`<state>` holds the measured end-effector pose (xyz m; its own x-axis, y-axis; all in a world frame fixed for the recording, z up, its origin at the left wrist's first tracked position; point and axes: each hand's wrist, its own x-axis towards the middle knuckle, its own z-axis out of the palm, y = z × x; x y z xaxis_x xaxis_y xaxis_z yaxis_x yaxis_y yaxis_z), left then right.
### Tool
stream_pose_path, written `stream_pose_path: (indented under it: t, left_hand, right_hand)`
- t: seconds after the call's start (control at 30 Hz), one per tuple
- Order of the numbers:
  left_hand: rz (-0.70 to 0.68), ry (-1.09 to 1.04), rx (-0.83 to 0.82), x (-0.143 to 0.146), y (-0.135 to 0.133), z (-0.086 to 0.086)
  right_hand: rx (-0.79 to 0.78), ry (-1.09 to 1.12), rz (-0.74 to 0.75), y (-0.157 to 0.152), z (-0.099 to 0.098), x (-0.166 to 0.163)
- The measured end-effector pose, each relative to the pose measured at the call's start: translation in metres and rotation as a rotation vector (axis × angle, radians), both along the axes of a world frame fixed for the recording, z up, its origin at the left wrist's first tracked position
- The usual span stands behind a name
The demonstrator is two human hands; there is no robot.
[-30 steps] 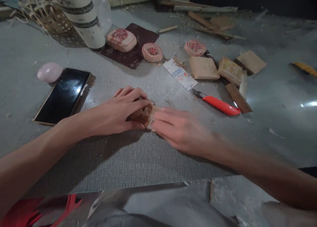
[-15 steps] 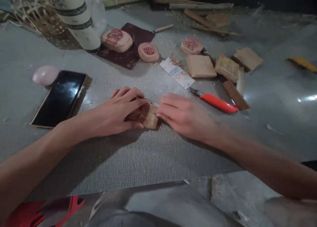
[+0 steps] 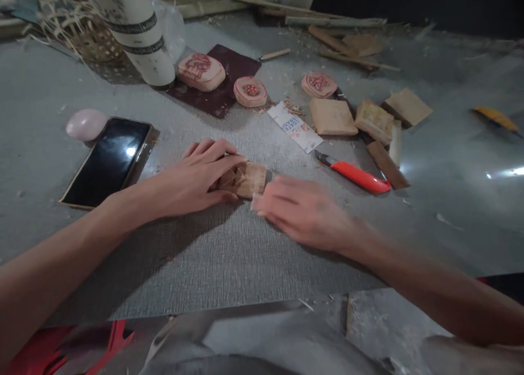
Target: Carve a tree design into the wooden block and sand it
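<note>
Part of wooden block (image 3: 252,178) hidden under left hand (image 3: 200,173), thumb and fingers pinching opposite edges. Right hand (image 3: 301,208) blurred, fingers closed on small pale scrap (image 3: 256,201), mostly covered, material unclear. Block light brown, squared right end, angular lines beside left fingers; lies on gray tabletop (image 3: 196,271), between hands.

Wood-carving workshop, by looks: 3 blocks with red drawings (image 3: 250,91), red cutter (image 3: 362,177), wood shavings (image 3: 293,108); wood sticks (image 3: 335,22) lie near far edge of tabletop (image 3: 204,266).
</note>
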<state>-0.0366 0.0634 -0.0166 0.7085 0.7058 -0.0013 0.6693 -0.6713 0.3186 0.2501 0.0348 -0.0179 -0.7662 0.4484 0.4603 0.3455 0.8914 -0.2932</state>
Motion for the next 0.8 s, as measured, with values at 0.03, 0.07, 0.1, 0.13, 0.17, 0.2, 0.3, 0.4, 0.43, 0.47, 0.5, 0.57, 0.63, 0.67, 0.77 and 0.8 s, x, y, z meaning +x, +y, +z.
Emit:
stream_pose_path:
  t: [0.03, 0.07, 0.1, 0.13, 0.17, 0.2, 0.3, 0.4, 0.43, 0.47, 0.5, 0.57, 0.63, 0.67, 0.77, 0.8]
  left_hand:
    - [0.003, -0.011, 0.001, 0.000, 0.000, -0.001]
    - [0.007, -0.033, 0.008, 0.000, 0.000, -0.001]
    - [0.014, -0.049, 0.009, 0.000, 0.000, -0.001]
    - [0.024, -0.067, 0.010, 0.000, -0.001, -0.001]
    - [0.035, -0.086, 0.010, 0.001, -0.003, -0.001]
    - [0.044, -0.099, 0.011, 0.001, -0.004, -0.001]
    - [0.053, -0.108, 0.033, 0.001, -0.009, 0.000]
    - [0.010, -0.079, 0.073, 0.000, -0.012, -0.001]
    - [-0.011, -0.072, 0.080, -0.001, -0.013, -0.001]
    - [-0.032, -0.069, 0.080, -0.001, -0.013, -0.001]
    - [-0.051, -0.072, 0.078, -0.002, -0.013, -0.002]
    - [-0.080, -0.099, 0.067, -0.003, -0.014, -0.003]
    - [-0.097, -0.139, 0.060, -0.005, -0.014, -0.004]
    - [-0.104, -0.159, 0.063, -0.006, -0.014, -0.004]
    - [-0.131, -0.203, 0.097, -0.008, -0.014, -0.003]
    - [-0.140, -0.208, 0.106, -0.009, -0.014, -0.003]
  right_hand:
    - [-0.018, 0.050, -0.055, 0.005, 0.000, 0.004]
    - [-0.056, 0.124, -0.125, 0.012, 0.000, 0.007]
    - [-0.108, 0.207, -0.191, 0.018, -0.001, 0.011]
    - [-0.169, 0.288, -0.246, 0.024, -0.001, 0.013]
    - [-0.244, 0.363, -0.286, 0.030, -0.002, 0.015]
    - [-0.328, 0.427, -0.320, 0.034, -0.003, 0.017]
    - [-0.566, 0.539, -0.383, 0.039, -0.007, 0.018]
    - [-0.751, 0.606, -0.394, 0.037, -0.010, 0.018]
    - [-0.794, 0.621, -0.392, 0.036, -0.010, 0.018]
    - [-0.828, 0.635, -0.390, 0.036, -0.010, 0.018]
    - [-0.854, 0.648, -0.390, 0.035, -0.010, 0.018]
    - [-0.897, 0.668, -0.394, 0.035, -0.009, 0.018]
    - [-0.931, 0.683, -0.398, 0.036, -0.009, 0.017]
    - [-0.943, 0.687, -0.398, 0.036, -0.009, 0.017]
    - [-0.986, 0.718, -0.391, 0.036, -0.008, 0.016]
    - [-1.009, 0.738, -0.385, 0.036, -0.008, 0.016]
